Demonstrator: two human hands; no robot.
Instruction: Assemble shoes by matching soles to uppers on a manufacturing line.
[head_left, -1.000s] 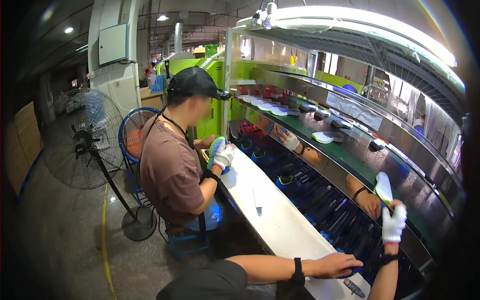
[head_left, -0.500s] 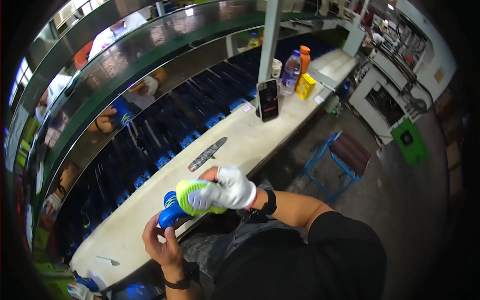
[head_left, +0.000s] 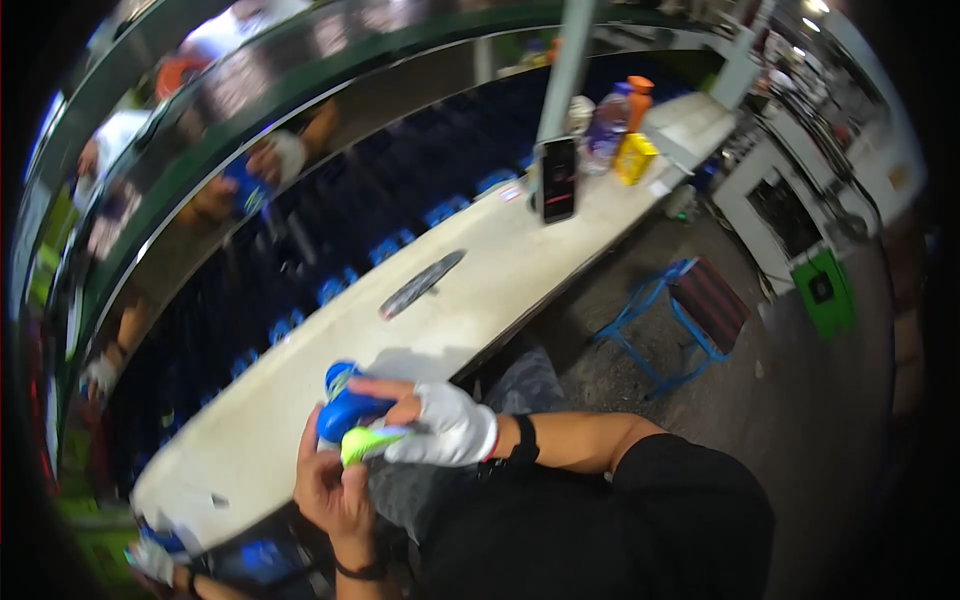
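Just above the near edge of the pale bench, my bare left hand (head_left: 338,495) grips a glossy blue shoe upper (head_left: 350,412) from its lower left. My right hand (head_left: 442,428), in a white glove with bare fingertips, is closed on a lime-green shoe sole (head_left: 366,443) held edge-on against the near side of the upper. Its fingers also reach over the blue upper. Whether sole and upper are joined cannot be seen; the fingers and blur hide the contact. Beyond them on the bench lies a long, dark speckled piece with a tapered end (head_left: 424,284).
A phone (head_left: 558,180) stands against a post, beside a clear bottle (head_left: 606,132), an orange bottle (head_left: 639,100) and a yellow box (head_left: 635,158). Behind the bench runs a dark rack with blue pieces. A stool (head_left: 705,305) stands right. Another person's gloved hand (head_left: 150,560) shows lower left.
The sole has turned from showing its broad ridged face to edge-on and come down beside the upper. My right hand has moved lower and left, its fingers now over the upper. The view has shifted.
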